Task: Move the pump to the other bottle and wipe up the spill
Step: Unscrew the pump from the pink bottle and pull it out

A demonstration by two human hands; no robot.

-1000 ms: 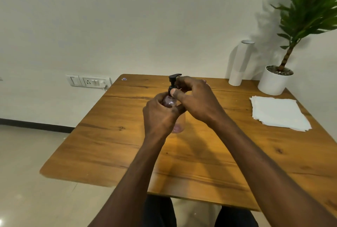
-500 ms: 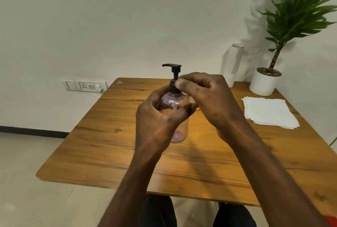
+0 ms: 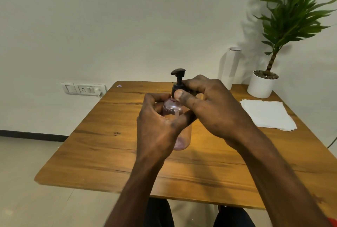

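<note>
- Across most of the view, the wooden tabletop [image 3: 109, 153] runs back to a pale wall with a switch and socket plate [image 3: 83, 89] at its left rear corner.
- At the right rear corner, a potted plant [image 3: 262, 85] in a white pot stands near a tall white cylinder [image 3: 230, 68]; what that cylinder is cannot be told.
- Just in front of the pot, a stack of white paper napkins [image 3: 267, 112] lies flat, well apart from the hands. No spill shows on the wood, and no second bottle can be picked out.
- Held above the middle of the tabletop, the pink translucent bottle [image 3: 182, 139] is upright, and whether its base touches the wood is unclear.
- Around the bottle's body, the left hand [image 3: 158, 128] is wrapped, fingers and thumb curled, gripping it.
- At the neck, the right hand [image 3: 209, 110] pinches the collar of the black pump [image 3: 178, 80], thumb in front and fingers curled behind; this looks like unscrewing.
- Risk, as a judgement: if the left grip slackens while the collar is twisted, the bottle could turn with it or tip.
- Risk: lifting the pump out quickly could let its dip tube drip or flick liquid onto the wood, making more to wipe.
- Risk: a small sticker-like mark [image 3: 119, 85] near the far left edge is too small to identify.
</note>
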